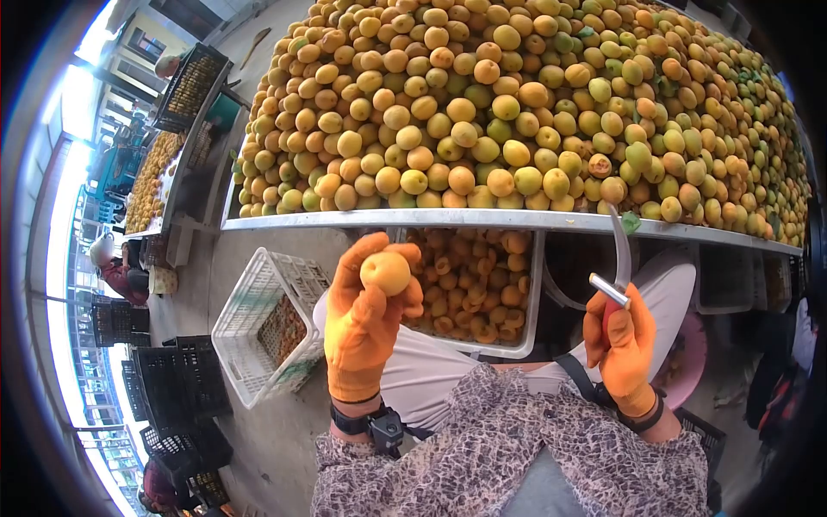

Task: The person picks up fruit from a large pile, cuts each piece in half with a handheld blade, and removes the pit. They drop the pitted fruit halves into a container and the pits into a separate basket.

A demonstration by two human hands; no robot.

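Note:
In an orange glove, my left hand [360, 314] holds a whole apricot [386, 273] between thumb and fingers, raised just in front of the table's metal rim [413, 218]. My right hand [622, 349], gloved the same way, is closed round the red handle of a curved knife [622, 246], its hooked blade pointing up toward the rim. A short shiny metal tube [608, 290] sticks out across the fingers of that hand. Beyond both hands rises a big heap of apricots [482, 112]. Between the hands, below the rim, a white crate [536, 293] contains many opened apricots [469, 284].
A white slatted crate [250, 327] with brown pits [282, 332] inside stands at left. Black crates [177, 379] are stacked farther left. A pink basin [689, 362] sits by my right knee. Other people [121, 271] sit along the left side near another fruit table [155, 181].

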